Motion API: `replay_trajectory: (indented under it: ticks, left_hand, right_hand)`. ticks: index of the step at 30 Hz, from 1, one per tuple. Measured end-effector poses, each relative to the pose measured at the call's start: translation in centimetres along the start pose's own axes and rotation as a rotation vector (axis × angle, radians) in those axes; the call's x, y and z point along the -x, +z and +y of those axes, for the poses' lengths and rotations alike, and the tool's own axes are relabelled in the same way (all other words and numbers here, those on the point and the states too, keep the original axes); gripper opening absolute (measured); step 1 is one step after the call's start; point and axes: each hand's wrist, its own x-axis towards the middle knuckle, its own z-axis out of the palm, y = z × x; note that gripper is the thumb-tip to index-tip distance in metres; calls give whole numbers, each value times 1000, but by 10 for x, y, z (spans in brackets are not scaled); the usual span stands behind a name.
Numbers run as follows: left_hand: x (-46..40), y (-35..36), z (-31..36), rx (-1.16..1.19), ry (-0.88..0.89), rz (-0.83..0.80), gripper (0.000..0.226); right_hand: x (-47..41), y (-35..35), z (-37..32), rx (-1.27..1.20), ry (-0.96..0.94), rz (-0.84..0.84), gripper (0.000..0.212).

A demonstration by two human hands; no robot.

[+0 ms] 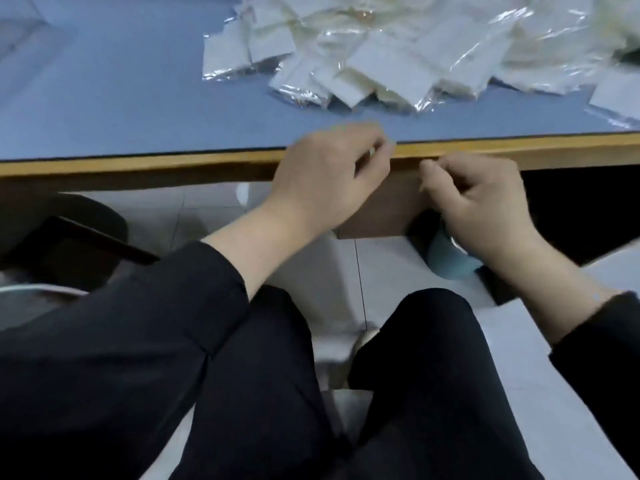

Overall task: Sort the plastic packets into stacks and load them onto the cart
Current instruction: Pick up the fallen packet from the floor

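Clear plastic packets (398, 53), white inserts, heaped loose on blue table (121, 98), far right. Left hand (329, 178) and right hand (474, 199) at the wooden near edge, fingers loosely curled, grasping nothing, well short of the heap.

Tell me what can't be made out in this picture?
- Head view: the heap of clear plastic packets with white contents is cut off by the top and right edges; its full extent is unknown.
- No cart shows anywhere.
- Motion blur hides whether the left hand or right hand pinches anything.
- The right hand covers most of a pale blue object under the blue-topped wooden table; what it is cannot be told.
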Motion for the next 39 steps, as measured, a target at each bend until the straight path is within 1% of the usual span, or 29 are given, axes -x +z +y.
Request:
replay_trajectory:
  ticks: [4,5,6,8,9,10,11,13,15,17,21,23,27,30,33,37,39]
  left_hand:
    - [41,9,-3,-36,131,-167,34]
    - [48,9,-4,-47,105,-261,32]
    - [52,9,-6,-78,34,-402,31]
    - [61,12,-20,-214,-186,-698,31]
    - [65,16,-31,-269,-296,-796,34]
    - [67,20,-43,-285,-399,-848,36]
    - [70,23,-55,-285,-495,-867,36]
    - [76,25,-78,-283,-667,-871,34]
    - [86,24,-97,-307,-781,-895,35]
    - [99,19,-112,-335,-850,-905,35]
    - [123,-6,-135,-373,-970,-837,40]
    - [143,-19,-139,-400,-983,-789,40]
    - [194,-41,-140,-407,-1025,-647,30]
    - [228,-55,-148,-386,-1056,-567,29]
    - [251,-61,-181,-375,-1090,-539,29]
    - [283,-57,-239,-320,-1172,-486,25]
    - [305,-52,-264,-301,-1173,-484,27]
  right_hand:
    - [31,13,27,-51,85,-195,32]
    - [34,19,31,-50,100,-260,29]
    - [34,26,33,-49,108,-322,25]
    - [27,44,36,-41,138,-455,14]
    - [22,56,36,-13,151,-532,12]
    - [16,69,38,30,169,-598,17]
    - [10,81,40,69,183,-652,24]
    - [-3,108,42,63,205,-728,32]
    - [-13,133,43,23,208,-780,35]
    - [-17,157,43,9,208,-857,37]
    - [-22,200,36,41,129,-968,41]
    - [-18,217,28,66,97,-992,42]
    - [0,252,15,144,11,-996,42]
    - [8,278,3,167,-6,-1017,44]
    - [8,315,-7,211,-13,-1047,47]
    - [5,389,-4,271,-66,-1043,49]
    - [4,428,0,329,-89,-1068,52]
